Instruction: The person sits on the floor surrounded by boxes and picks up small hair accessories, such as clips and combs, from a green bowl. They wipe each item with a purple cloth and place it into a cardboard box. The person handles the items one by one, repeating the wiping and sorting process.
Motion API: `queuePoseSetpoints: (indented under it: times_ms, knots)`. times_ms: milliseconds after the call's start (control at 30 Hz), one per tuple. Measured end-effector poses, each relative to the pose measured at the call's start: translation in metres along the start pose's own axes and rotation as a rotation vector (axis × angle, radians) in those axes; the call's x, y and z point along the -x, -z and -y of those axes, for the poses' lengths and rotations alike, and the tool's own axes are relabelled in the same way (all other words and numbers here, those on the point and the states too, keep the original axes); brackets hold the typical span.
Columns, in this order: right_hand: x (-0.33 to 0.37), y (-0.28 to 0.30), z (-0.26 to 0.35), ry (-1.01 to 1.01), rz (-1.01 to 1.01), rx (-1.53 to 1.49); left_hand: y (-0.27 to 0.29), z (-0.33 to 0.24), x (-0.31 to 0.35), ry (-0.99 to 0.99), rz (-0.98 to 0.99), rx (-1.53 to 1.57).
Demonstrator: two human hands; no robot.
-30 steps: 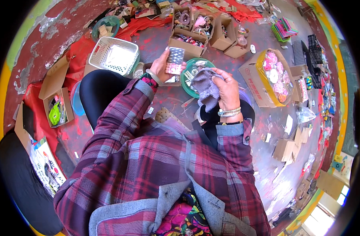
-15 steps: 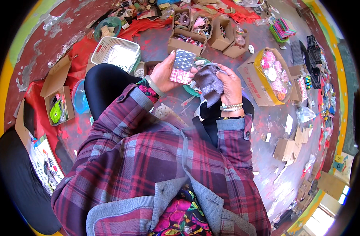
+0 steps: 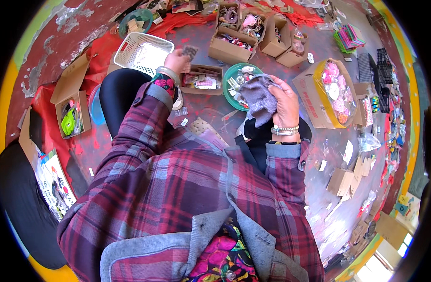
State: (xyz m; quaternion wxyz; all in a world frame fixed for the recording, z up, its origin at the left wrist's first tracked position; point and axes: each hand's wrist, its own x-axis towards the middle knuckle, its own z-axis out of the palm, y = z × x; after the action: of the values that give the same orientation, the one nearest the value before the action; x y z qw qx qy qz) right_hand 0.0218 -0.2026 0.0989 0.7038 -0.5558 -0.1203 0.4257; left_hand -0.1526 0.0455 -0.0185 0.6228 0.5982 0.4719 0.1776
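My left hand [image 3: 177,62] is closed on a small flat patterned piece [image 3: 190,52], blurred and dark. The hand is beside the right rim of a white plastic basket [image 3: 126,56], above an open cardboard box [image 3: 201,91] of small packets. My right hand [image 3: 287,103] pinches a crumpled grey-purple cloth [image 3: 257,99] by its upper edge. It hangs over my right knee and partly covers a green bowl [image 3: 226,84] that holds small light-coloured things.
Several cardboard boxes [image 3: 229,49] of hair ties and trinkets stand ahead. At right is a big carton [image 3: 314,105] with pink flowers. A box with a green item [image 3: 68,123] sits at left. Paper scraps and flattened cardboard [image 3: 349,178] litter the floor.
My left hand has moved left and away from me with the patterned piece, parting from the cloth. The right hand still holds the cloth and has shifted slightly right and nearer.
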Motion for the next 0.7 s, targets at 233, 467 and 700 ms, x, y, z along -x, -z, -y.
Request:
queuePoseSetpoints:
  times_ms: [233,467,700]
  knots:
    - [-0.001,0.002,0.000,-0.035,-0.018,0.054,-0.036,0.028,-0.007,0.246,-0.018,-0.411]
    - [-0.004,-0.008,0.008,-0.094,-0.011,0.005,-0.043,0.119,-0.061,0.023,-0.102,-0.787]
    - [-0.004,-0.016,0.013,-0.148,-0.010,-0.029,-0.045,0.134,-0.078,0.168,-0.166,-0.756]
